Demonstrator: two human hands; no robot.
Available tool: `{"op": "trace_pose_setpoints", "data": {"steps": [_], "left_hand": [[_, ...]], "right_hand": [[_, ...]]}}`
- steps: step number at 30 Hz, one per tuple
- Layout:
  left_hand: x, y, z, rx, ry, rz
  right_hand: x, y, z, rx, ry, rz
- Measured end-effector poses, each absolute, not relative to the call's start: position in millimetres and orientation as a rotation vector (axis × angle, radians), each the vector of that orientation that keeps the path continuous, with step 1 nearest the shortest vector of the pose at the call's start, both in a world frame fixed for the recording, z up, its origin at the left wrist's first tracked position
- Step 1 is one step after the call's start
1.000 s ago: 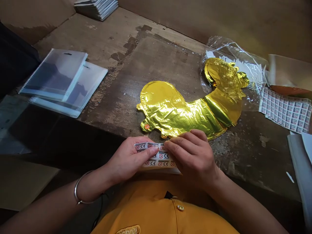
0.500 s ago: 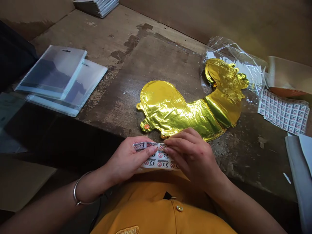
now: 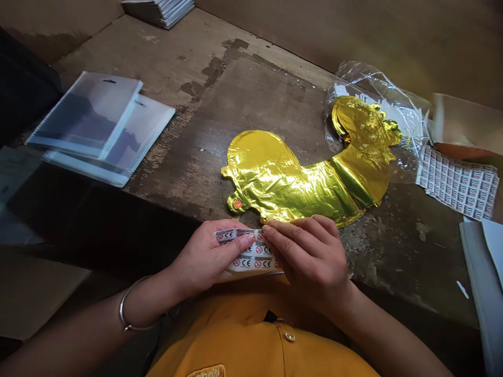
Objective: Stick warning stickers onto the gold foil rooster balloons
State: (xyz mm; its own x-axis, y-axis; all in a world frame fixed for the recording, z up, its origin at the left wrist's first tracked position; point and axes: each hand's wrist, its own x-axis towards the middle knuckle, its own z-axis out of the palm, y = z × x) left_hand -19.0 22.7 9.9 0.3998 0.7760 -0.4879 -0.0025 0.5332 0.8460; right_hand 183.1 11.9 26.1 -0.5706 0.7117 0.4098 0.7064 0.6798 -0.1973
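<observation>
Between my hands, close to my body at the table's front edge, is a white sheet of small stickers [image 3: 264, 262] printed with CE marks and red crossed-out circles. My left hand [image 3: 208, 256] grips its left side, thumb on top and fingers behind. At the upper right corner, the closed fingers of my right hand [image 3: 314, 251] pinch the sheet; the thumb is hidden beneath them. Just beyond lies a flat gold foil balloon [image 3: 291, 183], curved, with small tabs and a round orange sticker [image 3: 238, 204] on one tab.
Two stacks of clear plastic sleeves [image 3: 88, 112] lie at the left. A clear bag [image 3: 408, 118] with white pieces sits behind the balloon's right end. Further right are printed sticker sheets [image 3: 458, 180] and white paper [image 3: 481, 262]. A paper stack [image 3: 165, 11] stands at the back.
My right hand has turned over the sheet's right part, its fingers drawing together at the upper corner and covering more stickers. My left hand keeps its hold.
</observation>
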Motion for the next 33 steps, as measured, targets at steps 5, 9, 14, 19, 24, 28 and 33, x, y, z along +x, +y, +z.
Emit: {"op": "trace_pose_setpoints", "data": {"steps": [5,9,14,19,24,28,33], "left_hand": [[-17.7,22.3,7.7,0.876,1.063,0.608],[-19.0,22.0,5.0,0.939,1.07,0.611],[-20.4,21.3,4.8,0.986,1.08,0.614],[-19.5,21.4,5.4,0.966,1.101,0.635],[-18.0,21.8,4.2,0.943,1.095,0.657],[-18.6,22.0,3.5,0.911,1.112,0.667],[-19.2,22.0,5.1,0.993,1.107,0.658]], "right_hand": [[185.4,5.2,24.7,-1.06,-2.465,0.038],[178.5,8.7,30.3,-1.19,-2.309,0.17],[174.1,11.5,32.7,-1.268,-2.339,0.096],[179.6,4.0,25.3,-1.2,-2.431,-0.053],[181.0,0.4,22.1,-1.191,-2.451,-0.108],[179.8,-0.2,23.1,-1.132,-2.475,0.0],[182.3,11.3,33.5,-1.348,-2.205,0.406]]}}
